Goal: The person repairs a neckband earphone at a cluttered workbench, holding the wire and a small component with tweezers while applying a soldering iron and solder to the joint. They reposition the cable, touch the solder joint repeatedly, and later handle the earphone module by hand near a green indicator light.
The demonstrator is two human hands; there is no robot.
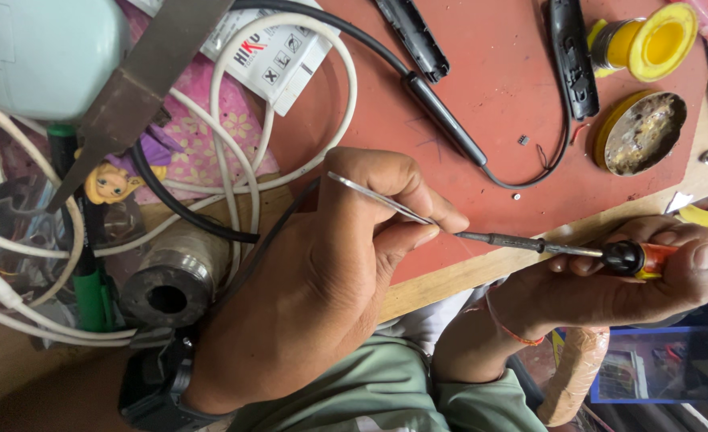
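My left hand (330,272) is closed on slim metal tweezers (374,196), pinched between thumb and fingers; a dark watch sits on its wrist. My right hand (610,284) grips the orange and yellow handle of a soldering iron (650,260). The iron's metal tip (502,239) points left and meets the tweezers' points by my left fingertips, at the front edge of the red work mat (498,88). Whatever the tweezers pinch is too small to see.
On the mat lie a black cable with a plug (442,120), two black plastic shells (574,56), a tiny chip (523,140), a yellow solder spool (646,44) and an open flux tin (642,132). Left: white cables (234,168), a doll figure (114,180), a metal cylinder (170,280).
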